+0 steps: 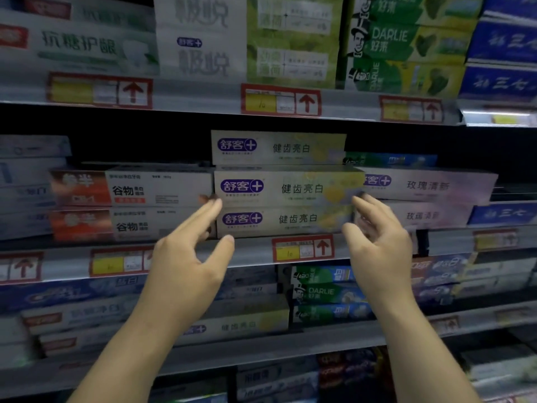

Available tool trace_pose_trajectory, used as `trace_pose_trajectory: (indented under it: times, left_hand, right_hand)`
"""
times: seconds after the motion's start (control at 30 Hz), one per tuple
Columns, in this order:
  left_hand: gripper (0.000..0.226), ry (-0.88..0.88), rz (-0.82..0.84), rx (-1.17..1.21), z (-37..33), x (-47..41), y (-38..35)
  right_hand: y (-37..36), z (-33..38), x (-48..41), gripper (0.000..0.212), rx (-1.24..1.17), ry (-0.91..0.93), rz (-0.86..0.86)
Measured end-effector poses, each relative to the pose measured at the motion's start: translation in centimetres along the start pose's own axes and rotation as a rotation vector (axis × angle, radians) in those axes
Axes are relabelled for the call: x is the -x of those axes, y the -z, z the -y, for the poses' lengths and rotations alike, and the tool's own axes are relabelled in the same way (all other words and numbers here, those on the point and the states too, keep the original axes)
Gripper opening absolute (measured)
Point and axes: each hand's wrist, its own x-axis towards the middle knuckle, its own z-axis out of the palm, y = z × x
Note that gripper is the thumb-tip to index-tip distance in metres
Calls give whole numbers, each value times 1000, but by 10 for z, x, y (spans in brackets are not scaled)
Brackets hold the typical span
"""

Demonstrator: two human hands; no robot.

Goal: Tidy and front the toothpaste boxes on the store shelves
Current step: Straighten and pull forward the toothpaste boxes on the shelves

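A stack of three cream toothpaste boxes with purple logos (286,187) stands on the middle shelf, the top one set further back. My left hand (191,251) reaches up at the stack's left end, fingers straight, fingertips at the edge of the middle box. My right hand (374,237) hovers at the stack's right end with loosely bent fingers, close to the boxes; contact is unclear. Neither hand holds a box.
Orange-and-white boxes (130,205) lie left of the stack, pinkish boxes (427,187) to its right. The shelf edge (252,251) carries red-framed price tags. Green Darlie boxes (406,45) fill the shelf above; more boxes (325,292) sit below.
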Motion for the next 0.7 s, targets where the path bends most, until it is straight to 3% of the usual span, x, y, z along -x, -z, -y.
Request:
trace_pose_trajectory:
  times: [0.1, 0.27, 0.7]
  left_hand:
    - [59, -40, 27, -87, 1, 4, -5]
    - [56, -36, 28, 3, 5, 5, -6]
    - [50, -41, -21, 66, 13, 7, -14]
  right_hand:
    - [-5, 1, 7, 42, 18, -1, 12]
    - [0, 4, 8, 38, -92, -50, 13]
    - [-2, -1, 14, 40, 46, 31, 61]
